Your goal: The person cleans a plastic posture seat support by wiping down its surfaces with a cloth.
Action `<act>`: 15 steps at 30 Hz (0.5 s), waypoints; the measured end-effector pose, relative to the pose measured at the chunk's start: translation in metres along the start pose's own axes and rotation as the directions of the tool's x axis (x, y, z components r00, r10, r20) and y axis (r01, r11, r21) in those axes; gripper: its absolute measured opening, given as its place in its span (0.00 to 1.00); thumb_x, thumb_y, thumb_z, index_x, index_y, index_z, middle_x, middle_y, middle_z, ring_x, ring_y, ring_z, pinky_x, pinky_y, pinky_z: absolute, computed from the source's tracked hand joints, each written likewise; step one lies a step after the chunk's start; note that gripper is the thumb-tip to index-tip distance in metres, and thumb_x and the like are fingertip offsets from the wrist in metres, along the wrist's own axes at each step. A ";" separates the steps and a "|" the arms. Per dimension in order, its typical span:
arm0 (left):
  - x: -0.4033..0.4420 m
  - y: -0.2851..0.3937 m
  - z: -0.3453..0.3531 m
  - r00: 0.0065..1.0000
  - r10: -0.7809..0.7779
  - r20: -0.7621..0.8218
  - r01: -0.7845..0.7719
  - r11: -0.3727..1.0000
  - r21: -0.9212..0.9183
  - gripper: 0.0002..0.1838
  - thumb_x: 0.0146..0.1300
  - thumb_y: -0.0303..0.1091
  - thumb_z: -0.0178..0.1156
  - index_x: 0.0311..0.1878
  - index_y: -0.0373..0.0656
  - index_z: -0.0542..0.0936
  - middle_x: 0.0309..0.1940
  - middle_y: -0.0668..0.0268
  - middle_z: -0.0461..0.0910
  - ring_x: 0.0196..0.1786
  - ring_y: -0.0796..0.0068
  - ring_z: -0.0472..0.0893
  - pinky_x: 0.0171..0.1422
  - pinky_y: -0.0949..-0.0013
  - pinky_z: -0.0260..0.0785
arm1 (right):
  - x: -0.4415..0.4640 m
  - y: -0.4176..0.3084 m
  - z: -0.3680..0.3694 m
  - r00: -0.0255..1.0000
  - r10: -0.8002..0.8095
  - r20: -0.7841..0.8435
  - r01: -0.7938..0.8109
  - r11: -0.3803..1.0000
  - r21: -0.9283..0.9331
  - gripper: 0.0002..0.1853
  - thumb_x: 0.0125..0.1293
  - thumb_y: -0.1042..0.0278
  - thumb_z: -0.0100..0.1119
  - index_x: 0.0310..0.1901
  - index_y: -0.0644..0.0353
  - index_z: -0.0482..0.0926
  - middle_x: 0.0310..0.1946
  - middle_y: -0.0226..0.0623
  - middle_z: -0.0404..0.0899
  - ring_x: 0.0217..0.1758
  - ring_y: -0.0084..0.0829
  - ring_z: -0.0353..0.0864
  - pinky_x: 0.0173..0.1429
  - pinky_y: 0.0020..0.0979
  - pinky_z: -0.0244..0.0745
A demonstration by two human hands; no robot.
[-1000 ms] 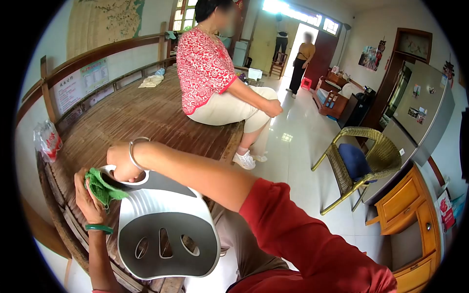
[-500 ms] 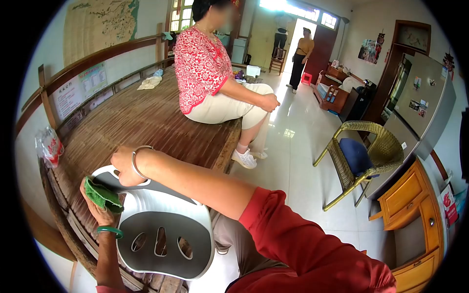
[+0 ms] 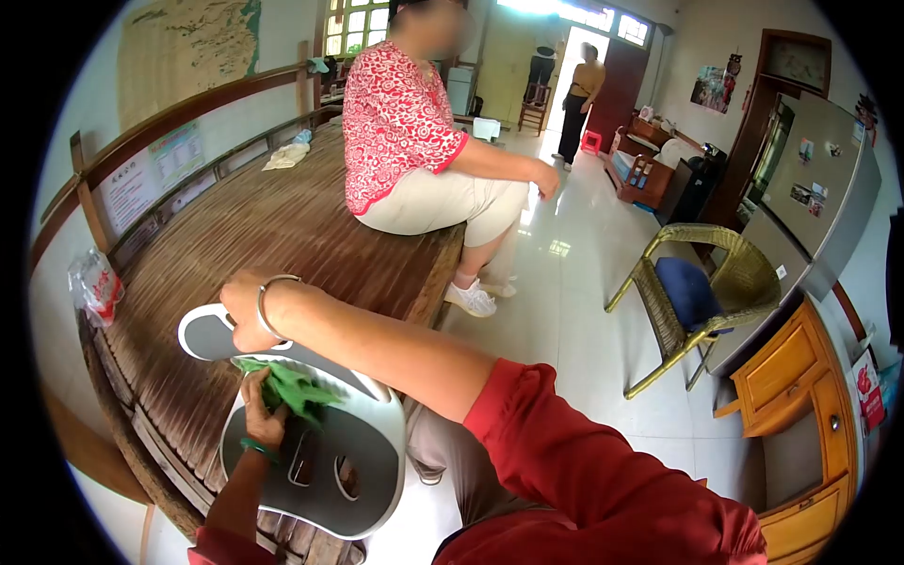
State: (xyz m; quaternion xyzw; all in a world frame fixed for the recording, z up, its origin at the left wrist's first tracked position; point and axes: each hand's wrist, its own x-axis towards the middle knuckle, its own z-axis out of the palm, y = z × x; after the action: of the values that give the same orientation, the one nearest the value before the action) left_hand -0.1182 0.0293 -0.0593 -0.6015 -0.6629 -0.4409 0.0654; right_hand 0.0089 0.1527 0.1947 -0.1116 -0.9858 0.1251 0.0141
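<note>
A grey and white plastic piece (image 3: 377, 471) with cut-out holes lies at the near end of the bamboo bed (image 3: 282, 221). My left hand (image 3: 262, 411), with a green bangle at the wrist, presses a green cloth (image 3: 299, 388) onto its middle. My right hand (image 3: 247, 306), wearing a silver bangle, reaches across from the right and grips the piece's far end by its opening. The fingertips of my right hand are hidden behind the hand and the rim.
A person in a patterned red top (image 3: 395, 141) sits on the bed's edge. Another person (image 3: 581, 99) stands by the doorway. A wicker chair (image 3: 659, 315), a fridge (image 3: 810, 188) and a wooden cabinet (image 3: 786, 377) are at the right. A plastic bag (image 3: 96, 287) lies far left.
My left hand has moved right with the green cloth, from the piece's left edge onto its middle. The seated person's hand has shifted slightly forward.
</note>
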 end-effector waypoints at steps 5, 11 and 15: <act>0.010 -0.001 0.001 0.987 -0.150 -0.052 0.143 0.983 -0.113 0.30 0.43 0.11 0.60 0.53 0.43 0.75 0.50 0.56 0.71 0.56 0.56 0.71 0.65 0.60 0.61 | -0.011 0.000 -0.006 0.996 0.027 -0.086 -0.031 0.998 -0.047 0.13 0.46 0.68 0.58 0.33 0.64 0.86 0.32 0.48 0.84 0.39 0.43 0.84 0.44 0.38 0.78; 0.019 -0.004 -0.020 0.965 -0.259 0.031 0.260 0.965 -0.025 0.26 0.41 0.13 0.59 0.47 0.43 0.76 0.47 0.57 0.74 0.52 0.59 0.74 0.61 0.60 0.65 | -0.006 -0.006 -0.001 0.995 -0.009 -0.104 0.004 0.999 -0.052 0.13 0.46 0.68 0.58 0.32 0.62 0.86 0.33 0.47 0.84 0.40 0.43 0.84 0.44 0.37 0.78; 0.021 -0.016 -0.027 0.987 -0.163 -0.002 0.162 0.986 -0.043 0.24 0.39 0.14 0.61 0.44 0.43 0.78 0.42 0.57 0.76 0.48 0.56 0.75 0.56 0.61 0.67 | -0.004 -0.010 0.000 0.993 -0.024 -0.117 0.016 0.997 -0.075 0.12 0.46 0.68 0.58 0.32 0.62 0.86 0.33 0.47 0.84 0.40 0.44 0.84 0.45 0.37 0.78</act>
State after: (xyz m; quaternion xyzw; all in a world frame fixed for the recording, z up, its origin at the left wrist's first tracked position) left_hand -0.1497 0.0291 -0.0382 -0.5456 -0.6999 -0.4605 0.0179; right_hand 0.0103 0.1425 0.1975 -0.1093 -0.9882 0.0816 0.0693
